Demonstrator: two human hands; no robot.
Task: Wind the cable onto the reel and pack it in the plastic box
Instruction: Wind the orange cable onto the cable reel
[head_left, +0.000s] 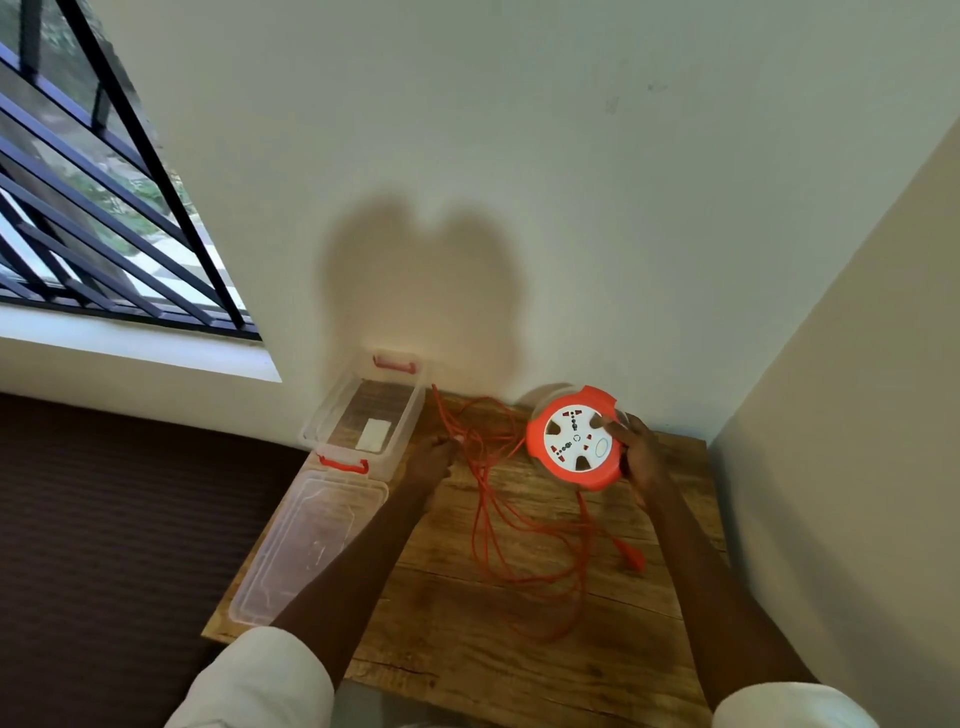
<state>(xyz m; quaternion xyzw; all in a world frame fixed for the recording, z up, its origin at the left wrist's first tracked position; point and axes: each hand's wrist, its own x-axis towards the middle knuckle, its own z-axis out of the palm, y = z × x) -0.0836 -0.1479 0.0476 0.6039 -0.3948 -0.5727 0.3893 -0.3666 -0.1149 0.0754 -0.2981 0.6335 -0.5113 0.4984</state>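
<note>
An orange reel (574, 437) with a white socket face is held tilted above the wooden table (467, 649) at the back right. My right hand (641, 457) grips its right rim. Loose orange cable (511, 525) lies in tangled loops across the table's middle, ending in an orange plug (635, 557) at the right. My left hand (434, 460) is closed on a strand of the cable near the box. The clear plastic box (332, 415) with red latches stands open at the back left. Its clear lid (306, 545) lies flat in front of it.
The table stands in a corner, with a wall behind and a wall close on the right. A barred window (104, 208) and its white sill are at the left. Dark ribbed flooring (104, 519) lies beyond the table's left edge.
</note>
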